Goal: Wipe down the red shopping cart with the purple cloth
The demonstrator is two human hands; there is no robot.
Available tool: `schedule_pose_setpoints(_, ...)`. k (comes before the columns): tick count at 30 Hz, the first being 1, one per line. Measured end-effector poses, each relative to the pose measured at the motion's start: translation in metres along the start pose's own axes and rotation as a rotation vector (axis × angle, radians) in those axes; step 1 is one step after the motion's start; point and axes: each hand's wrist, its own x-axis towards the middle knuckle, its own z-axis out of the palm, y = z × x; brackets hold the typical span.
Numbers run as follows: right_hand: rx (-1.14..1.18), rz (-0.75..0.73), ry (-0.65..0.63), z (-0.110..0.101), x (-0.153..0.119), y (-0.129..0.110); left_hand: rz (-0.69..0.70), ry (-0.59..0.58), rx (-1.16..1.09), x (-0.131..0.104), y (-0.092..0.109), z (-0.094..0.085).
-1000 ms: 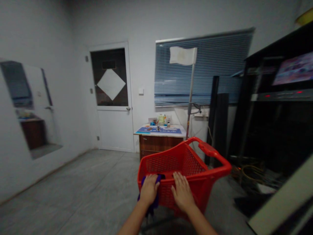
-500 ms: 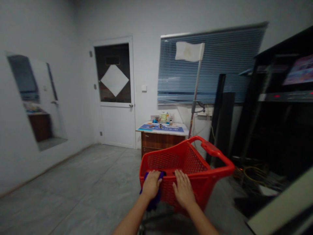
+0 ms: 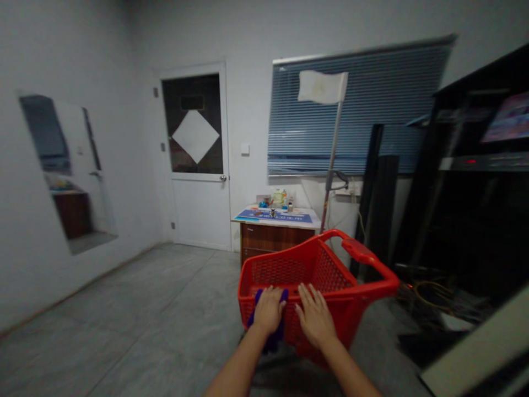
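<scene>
A red plastic shopping cart (image 3: pixel 285 270) with perforated basket walls stands in front of me. My left hand (image 3: pixel 268 310) grips a purple cloth (image 3: pixel 278 333) against the cart's near rim, and the cloth hangs down the outside wall. On the same rim, a little to the right, my right hand (image 3: pixel 314 314) rests with its fingers stretched out over the edge. It holds nothing. The cart's handle (image 3: pixel 366 256) is at the right end. Part of the basket's bottom is hidden behind the rim and my fingers.
Behind the cart stands a brown wooden cabinet (image 3: pixel 262 237) with small bottles on top. A pole with a white flag (image 3: pixel 320 87) rises beside it. Cables (image 3: pixel 433 289) and a pale board (image 3: pixel 475 347) lie at right. A white door (image 3: pixel 200 212) is at back left.
My left hand has slid slightly right along the rim, carrying the purple cloth with it. My right hand remains on the rim, a little further right in view. The view has shifted slightly.
</scene>
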Motion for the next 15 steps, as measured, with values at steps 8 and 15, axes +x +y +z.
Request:
schedule_pose_setpoints(8, -0.032, 0.040, 0.061, -0.010, -0.009, 0.019, 0.005, 0.034, 0.040, -0.005, 0.002, 0.006)
schedule_pose_setpoints(15, -0.013, 0.045, 0.082, -0.003, -0.007, 0.018, 0.032, -0.045, 0.000, 0.013, 0.038, 0.006)
